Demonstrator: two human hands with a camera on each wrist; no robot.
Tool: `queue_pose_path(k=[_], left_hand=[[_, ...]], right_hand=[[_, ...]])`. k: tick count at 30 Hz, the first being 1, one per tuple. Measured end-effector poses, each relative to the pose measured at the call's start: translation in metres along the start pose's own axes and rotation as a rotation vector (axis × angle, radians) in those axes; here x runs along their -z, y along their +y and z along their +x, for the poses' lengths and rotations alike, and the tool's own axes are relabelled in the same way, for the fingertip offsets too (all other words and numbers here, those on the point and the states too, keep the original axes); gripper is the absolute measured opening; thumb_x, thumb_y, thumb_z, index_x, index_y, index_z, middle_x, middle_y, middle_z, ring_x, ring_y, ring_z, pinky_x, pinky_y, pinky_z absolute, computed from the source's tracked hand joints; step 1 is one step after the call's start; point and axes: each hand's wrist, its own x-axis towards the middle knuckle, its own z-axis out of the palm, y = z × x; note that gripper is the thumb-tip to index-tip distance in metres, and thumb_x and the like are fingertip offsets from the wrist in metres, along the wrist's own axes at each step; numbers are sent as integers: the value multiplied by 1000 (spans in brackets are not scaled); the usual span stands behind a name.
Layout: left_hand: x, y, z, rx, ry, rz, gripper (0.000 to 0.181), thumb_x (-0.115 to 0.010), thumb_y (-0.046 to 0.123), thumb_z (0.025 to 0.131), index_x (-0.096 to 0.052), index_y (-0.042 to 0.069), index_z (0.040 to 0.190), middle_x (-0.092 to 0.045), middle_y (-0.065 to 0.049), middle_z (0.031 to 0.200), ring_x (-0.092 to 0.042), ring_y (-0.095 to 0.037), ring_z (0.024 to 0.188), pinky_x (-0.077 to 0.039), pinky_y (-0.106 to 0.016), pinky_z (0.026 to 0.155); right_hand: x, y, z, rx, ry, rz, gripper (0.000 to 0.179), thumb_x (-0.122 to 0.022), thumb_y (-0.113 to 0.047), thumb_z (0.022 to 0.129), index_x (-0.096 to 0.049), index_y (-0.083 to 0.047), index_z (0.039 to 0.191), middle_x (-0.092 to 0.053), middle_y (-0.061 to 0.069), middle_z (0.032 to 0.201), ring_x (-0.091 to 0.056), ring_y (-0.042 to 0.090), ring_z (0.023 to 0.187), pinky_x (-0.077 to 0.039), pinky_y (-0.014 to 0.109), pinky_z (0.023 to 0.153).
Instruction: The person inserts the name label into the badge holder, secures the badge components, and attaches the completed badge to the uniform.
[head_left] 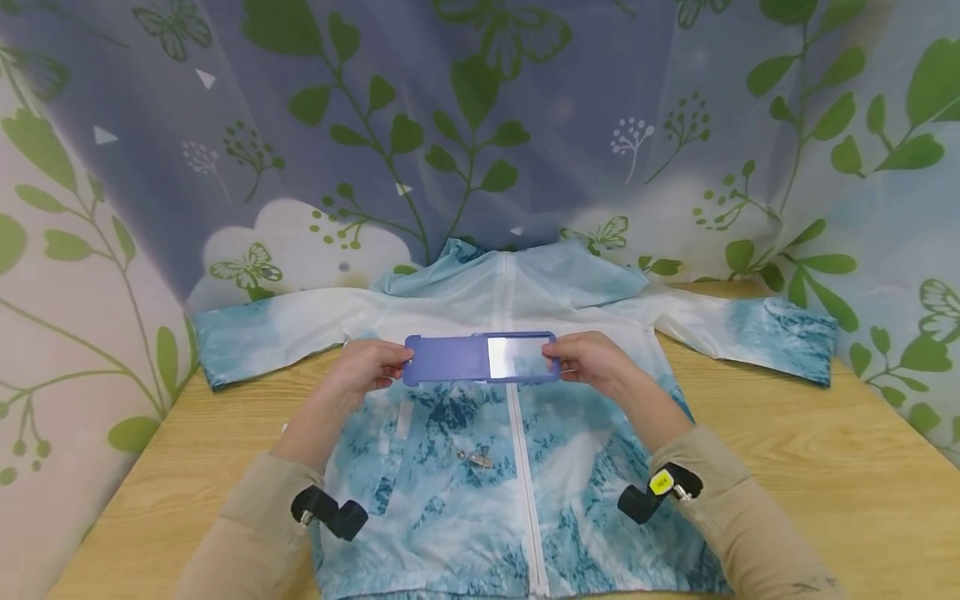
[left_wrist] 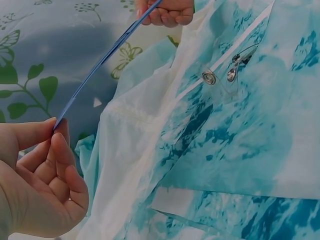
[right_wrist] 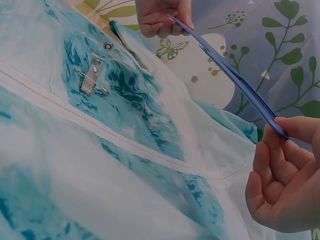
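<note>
Both hands stretch a flat blue card holder (head_left: 447,358) level above the jacket. My left hand (head_left: 367,364) pinches its left end between thumb and fingers. At the other end, my right hand (head_left: 592,360) pinches the edge beside a lighter, see-through window section. Edge-on, the holder (left_wrist: 100,62) looks like a thin strip in the left wrist view. Below it, a metal badge clip (right_wrist: 89,79) with a clear strap and snap lies on the jacket front. The white and teal zip jacket (head_left: 442,550) is spread out with both sleeves to the sides.
A wooden table (head_left: 795,450) carries the jacket. Behind and on both sides hangs a cloth backdrop (head_left: 570,92) printed with leaves and butterflies. Black wrist camera mounts (head_left: 330,510) sit on both sleeved forearms.
</note>
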Motion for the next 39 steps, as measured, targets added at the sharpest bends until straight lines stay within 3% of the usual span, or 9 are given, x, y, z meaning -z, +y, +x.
queue_pose_path(k=[8, 23, 39], left_hand=[[7, 0, -2, -24, -3, 15, 30, -60, 15, 90, -61, -8, 109, -59, 2, 67, -54, -9, 61, -45, -25, 63], [26, -2, -8, -8, 25, 25, 36, -59, 14, 91, -55, -13, 115, -59, 3, 66, -54, -7, 60, -44, -21, 59], [46, -23, -12, 25, 37, 92, 30, -58, 14, 91, -57, -10, 108, -56, 3, 64, -53, -7, 59, -44, -23, 59]], right_hand=[[7, -1, -2, 10, -13, -4, 20, -58, -18, 93, -67, -4, 81, -60, 2, 73, -54, 14, 69, -44, 36, 76], [8, -2, -3, 5, -6, -10, 21, -56, -17, 93, -67, -11, 76, -61, 2, 74, -54, 14, 69, -44, 34, 76], [4, 0, -5, -13, 24, 10, 20, -56, -18, 94, -65, -1, 87, -61, 1, 72, -54, 13, 68, -45, 33, 75]])
